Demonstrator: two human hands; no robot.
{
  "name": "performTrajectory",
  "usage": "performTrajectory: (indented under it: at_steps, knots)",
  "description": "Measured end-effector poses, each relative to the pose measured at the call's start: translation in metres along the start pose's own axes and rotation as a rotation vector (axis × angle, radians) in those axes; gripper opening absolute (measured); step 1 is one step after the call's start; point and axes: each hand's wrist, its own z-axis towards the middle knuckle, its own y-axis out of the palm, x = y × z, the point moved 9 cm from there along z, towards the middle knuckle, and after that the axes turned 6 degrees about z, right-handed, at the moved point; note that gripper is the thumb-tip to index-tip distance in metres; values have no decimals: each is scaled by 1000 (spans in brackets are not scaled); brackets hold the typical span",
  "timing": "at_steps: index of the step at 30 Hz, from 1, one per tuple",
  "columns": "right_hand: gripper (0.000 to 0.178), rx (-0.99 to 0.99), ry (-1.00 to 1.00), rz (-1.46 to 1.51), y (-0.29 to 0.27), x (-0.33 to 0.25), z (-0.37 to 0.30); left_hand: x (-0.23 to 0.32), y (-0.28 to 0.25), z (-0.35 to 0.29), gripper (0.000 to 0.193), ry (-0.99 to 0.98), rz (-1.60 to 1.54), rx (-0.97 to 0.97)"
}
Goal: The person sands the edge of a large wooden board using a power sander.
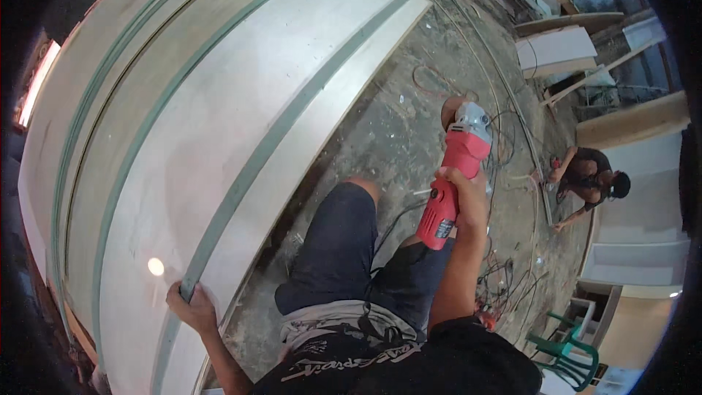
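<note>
While my left hand [194,309] has its thumb and fingers bent about the near part of a green strip [273,139] on the curved white panel [234,88], my right hand [469,201] is wrapped firmly round the red body of the grinder [463,148]. How hard the left one presses, I cannot tell. I have the grinder up in the air, right of the panel and well apart from it, its metal head [474,117] and brown disc [449,111] pointing away from me, its rear end over my right leg [409,281]. Whether the disc is turning does not show. I'd judge the tool heavy for one hand, with much of the weight toward the head, so it would tend to dip forward. The body looks hard and smooth, likely slippery in a damp or dusty palm; its narrow middle, where my fingers close, seems the right place to hold, with a second hand behind the head and never near the disc, which looks thin enough to chip. The strip seems stiff, its raised edges easy to pinch; the panel is broad and smooth, offering little purchase except along its border.
</note>
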Motion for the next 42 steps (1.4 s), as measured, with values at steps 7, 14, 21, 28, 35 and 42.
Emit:
performTrajectory:
  at_steps: [7, 14, 21, 28, 35, 42]
  knots:
    - [24, 1, -43, -73, 11, -25, 70, -5, 14, -5, 58, 37, 2, -18]
    - [32, -297, -22, -152, 54, -9, 201, 13, 27, 6, 64, -94, 236, 31]
    - [33, -523, 88, -180, 101, 9, 268, -17, 36, -10, 67, -219, 97, 60]
    - [38, -544, 87, -193, 108, 13, 283, -97, 17, -49, 63, -341, -97, 107]
    - [31, -426, 159, -168, 56, 15, 314, 51, 32, -1, 76, -38, 397, 302]
    - [28, -383, 176, -35, 44, 45, 368, 254, 126, 85, 75, 127, 219, 128]
